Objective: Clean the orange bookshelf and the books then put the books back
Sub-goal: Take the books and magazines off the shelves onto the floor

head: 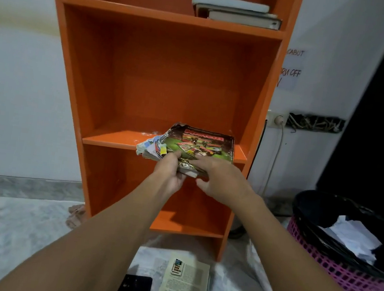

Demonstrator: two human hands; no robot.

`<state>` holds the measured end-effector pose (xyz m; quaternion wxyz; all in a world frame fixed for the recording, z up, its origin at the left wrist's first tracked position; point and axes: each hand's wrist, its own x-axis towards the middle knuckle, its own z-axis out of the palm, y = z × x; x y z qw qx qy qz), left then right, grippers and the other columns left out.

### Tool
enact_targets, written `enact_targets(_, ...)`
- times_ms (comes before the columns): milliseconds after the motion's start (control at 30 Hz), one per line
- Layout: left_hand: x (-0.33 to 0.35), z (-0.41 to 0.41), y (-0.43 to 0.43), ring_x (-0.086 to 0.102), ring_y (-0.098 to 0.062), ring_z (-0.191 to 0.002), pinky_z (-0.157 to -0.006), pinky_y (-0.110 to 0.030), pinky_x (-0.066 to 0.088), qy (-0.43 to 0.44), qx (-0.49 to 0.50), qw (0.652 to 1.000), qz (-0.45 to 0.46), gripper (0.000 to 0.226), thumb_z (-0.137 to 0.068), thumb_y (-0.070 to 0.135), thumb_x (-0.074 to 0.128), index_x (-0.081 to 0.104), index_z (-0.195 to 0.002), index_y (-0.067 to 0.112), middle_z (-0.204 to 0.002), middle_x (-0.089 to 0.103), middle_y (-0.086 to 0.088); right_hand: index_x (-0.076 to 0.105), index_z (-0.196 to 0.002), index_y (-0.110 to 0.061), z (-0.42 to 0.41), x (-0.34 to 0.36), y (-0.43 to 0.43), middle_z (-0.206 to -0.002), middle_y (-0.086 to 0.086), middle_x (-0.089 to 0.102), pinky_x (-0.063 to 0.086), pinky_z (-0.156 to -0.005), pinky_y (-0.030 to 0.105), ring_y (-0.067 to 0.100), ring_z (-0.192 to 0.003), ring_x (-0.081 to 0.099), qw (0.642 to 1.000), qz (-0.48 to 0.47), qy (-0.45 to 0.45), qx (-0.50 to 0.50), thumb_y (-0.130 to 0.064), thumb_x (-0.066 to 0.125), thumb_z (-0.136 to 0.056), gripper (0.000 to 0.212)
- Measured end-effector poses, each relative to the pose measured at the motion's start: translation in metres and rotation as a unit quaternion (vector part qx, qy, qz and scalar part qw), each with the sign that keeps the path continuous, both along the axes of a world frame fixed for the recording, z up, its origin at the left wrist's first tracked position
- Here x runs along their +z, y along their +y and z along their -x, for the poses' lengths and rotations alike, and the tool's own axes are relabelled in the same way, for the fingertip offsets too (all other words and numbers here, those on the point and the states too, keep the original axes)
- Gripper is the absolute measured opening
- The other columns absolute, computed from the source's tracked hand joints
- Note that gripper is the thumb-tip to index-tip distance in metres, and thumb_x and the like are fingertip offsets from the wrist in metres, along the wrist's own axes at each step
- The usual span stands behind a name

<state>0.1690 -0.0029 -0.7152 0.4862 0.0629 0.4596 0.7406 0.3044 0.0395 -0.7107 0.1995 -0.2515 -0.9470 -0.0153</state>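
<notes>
**As the book stack (201, 144) rests on the orange bookshelf (113, 138), both hands grip**

It overhangs the middle shelf's right front edge. The fingers of the left hand (170, 174) and the right hand (220, 181) curl round its near end.

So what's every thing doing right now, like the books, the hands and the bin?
orange bookshelf, standing upright
tattered book pile, partly on the middle shelf, left corner torn
left hand, grips the pile's near edge
right hand, holds the pile, fingers on top
upper books, stacked flat on the upper shelf
floor book, lying flat
pink bin, black-lined, paper inside
plug, in the socket
</notes>
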Motion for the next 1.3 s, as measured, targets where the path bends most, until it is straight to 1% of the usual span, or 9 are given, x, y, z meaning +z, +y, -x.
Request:
enact_targets(100, 0.018, 0.002, -0.004, 0.070, -0.028, -0.079, -0.080, -0.043, 0.060, 0.024, 0.025, 0.999, 0.000, 0.023, -0.097, 0.009, 0.053, 0.054, -0.117, -0.004, -0.105, 0.069, -0.018, 0.046, -0.142, -0.037, -0.022, 0.026, 0.001, -0.147, -0.015, 0.046, 0.042, -0.103, 0.034, 0.009, -0.132, 0.045, 1.000, 0.013, 0.001, -0.002, -0.050, 0.062, -0.088, 0.057)
enact_targets(233, 0.051, 0.003, -0.005, 0.070, -0.028, -0.082, -0.067, -0.040, 0.061, 0.060, 0.041, 0.997, -0.021, 0.017, -0.097, 0.006, 0.052, 0.054, -0.110, -0.005, -0.103, 0.069, -0.016, 0.048, -0.139, -0.032, -0.029, 0.073, 0.005, -0.136, -0.010, 0.055, 0.054, -0.083, 0.030, 0.009, -0.115, 0.054, 0.995, 0.033, 0.091, -0.005, -0.049, 0.054, -0.093, 0.050)
enact_targets(400, 0.098, 0.005, -0.001, 0.070, -0.032, -0.088, -0.070, -0.047, 0.061, 0.083, 0.044, 0.995, -0.033, 0.015, -0.096, 0.004, 0.050, 0.054, -0.108, -0.004, -0.102, 0.069, -0.019, 0.047, -0.140, -0.030, -0.011, 0.141, 0.028, -0.144, -0.009, 0.050, 0.047, -0.101, 0.038, 0.012, -0.132, 0.046, 0.982, -0.057, 0.173, -0.046, -0.048, 0.055, -0.093, 0.051)
enact_targets(567, 0.144, 0.008, 0.007, 0.066, -0.028, -0.077, -0.072, -0.048, 0.060, 0.094, 0.056, 0.992, -0.059, 0.010, -0.097, 0.001, 0.047, 0.051, -0.106, 0.000, -0.093, 0.063, -0.017, 0.039, -0.147, -0.027, 0.015, 0.212, 0.056, -0.151, -0.001, 0.041, 0.039, -0.106, 0.042, 0.020, -0.137, 0.038, 0.963, -0.161, 0.193, -0.097, -0.051, 0.058, -0.088, 0.066)
enact_targets(700, 0.176, 0.010, 0.011, 0.064, -0.029, -0.075, -0.074, -0.050, 0.059, 0.099, 0.060, 0.991, -0.075, 0.012, -0.097, -0.001, 0.046, 0.047, -0.109, -0.001, -0.091, 0.060, -0.018, 0.031, -0.149, -0.032, 0.034, 0.257, 0.080, -0.156, 0.004, 0.032, 0.036, -0.109, 0.050, 0.026, -0.141, 0.031, 0.962, -0.181, 0.148, -0.143, -0.057, 0.064, -0.081, 0.079)
enact_targets(800, 0.192, 0.014, 0.012, 0.064, -0.030, -0.076, -0.068, -0.050, 0.059, 0.102, 0.064, 0.989, -0.082, 0.015, -0.096, -0.001, 0.046, 0.046, -0.112, -0.001, -0.094, 0.061, -0.019, 0.022, -0.150, -0.036, 0.042, 0.281, 0.097, -0.159, 0.007, 0.022, 0.031, -0.109, 0.061, 0.031, -0.144, 0.024, 0.972, -0.120, 0.097, -0.175, -0.062, 0.071, -0.074, 0.093)
enact_targets(900, 0.204, 0.019, 0.017, 0.066, -0.031, -0.078, -0.068, -0.048, 0.059, 0.106, 0.076, 0.988, -0.087, 0.020, -0.095, -0.001, 0.049, 0.046, -0.115, -0.002, -0.098, 0.063, -0.021, 0.019, -0.151, -0.038, 0.045, 0.299, 0.116, -0.153, 0.009, 0.028, 0.040, -0.103, 0.058, 0.035, -0.136, 0.036, 0.979, -0.063, 0.029, -0.189, -0.064, 0.076, -0.068, 0.103)
enact_targets(1000, 0.212, 0.025, 0.018, 0.068, -0.030, -0.084, -0.067, -0.043, 0.059, 0.116, 0.077, 0.986, -0.092, 0.024, -0.094, -0.001, 0.050, 0.048, -0.118, -0.002, -0.101, 0.065, -0.021, 0.025, -0.149, -0.036, 0.043, 0.303, 0.126, -0.138, 0.004, 0.047, 0.049, -0.095, 0.048, 0.027, -0.119, 0.051, 0.985, -0.061, -0.015, -0.159, -0.056, 0.078, -0.070, 0.098)
enact_targets(1300, 0.218, 0.029, 0.015, 0.069, -0.030, -0.083, -0.061, -0.042, 0.059, 0.120, 0.078, 0.985, -0.093, 0.026, -0.094, -0.001, 0.051, 0.047, -0.119, -0.002, -0.100, 0.065, -0.021, 0.046, -0.142, -0.027, 0.013, 0.292, 0.129, -0.123, 0.001, 0.056, 0.047, -0.096, 0.038, 0.018, -0.109, 0.051, 0.990, -0.095, 0.102, -0.020, -0.022, 0.070, -0.088, 0.060)
